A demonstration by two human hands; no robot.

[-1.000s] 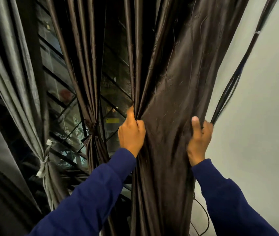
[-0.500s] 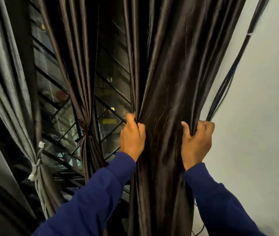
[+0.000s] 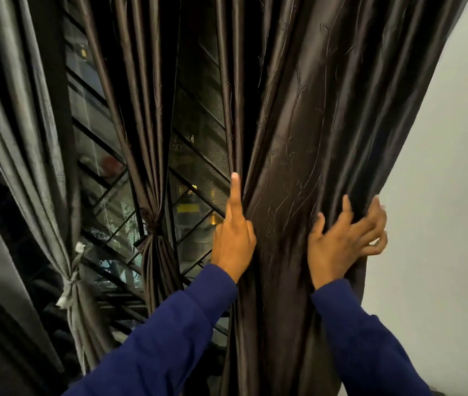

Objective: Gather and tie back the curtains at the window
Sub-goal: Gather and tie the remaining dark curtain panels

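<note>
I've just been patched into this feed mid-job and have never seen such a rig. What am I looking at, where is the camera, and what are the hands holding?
There is no machine here: a person in blue sleeves works with bare hands. The single picture comes from a wide-angle camera on the person's head, looking forward at the hands, so straight lines bend.

Both hands are on the brown curtain by the white wall. The left hand clasps its window-side edge, one finger pointing up. The right hand bunches folds at the wall-side edge; its fingers are blurred. This curtain has no tie yet.

To the left, the middle curtain and the grey curtain are already tied. Between them the window grille shows.
</note>
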